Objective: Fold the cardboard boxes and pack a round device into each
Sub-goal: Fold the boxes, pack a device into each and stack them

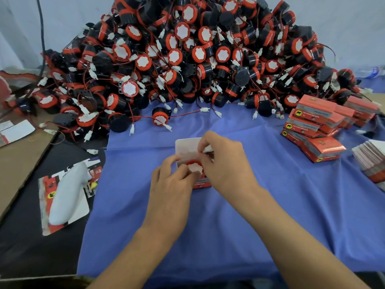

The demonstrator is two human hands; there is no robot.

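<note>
Between the left hand [173, 180] and right hand [224, 161], both pinching the red box [201, 182], a round device [194, 166] is being seated; flap closure is probably required next.

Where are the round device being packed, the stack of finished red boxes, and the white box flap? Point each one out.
round device [194, 166], head view, on its white face, between both hands.
finished red boxes [316, 124], head view, on the stack's front side.
white box flap [186, 146], head view, on its bare inner surface.
</note>
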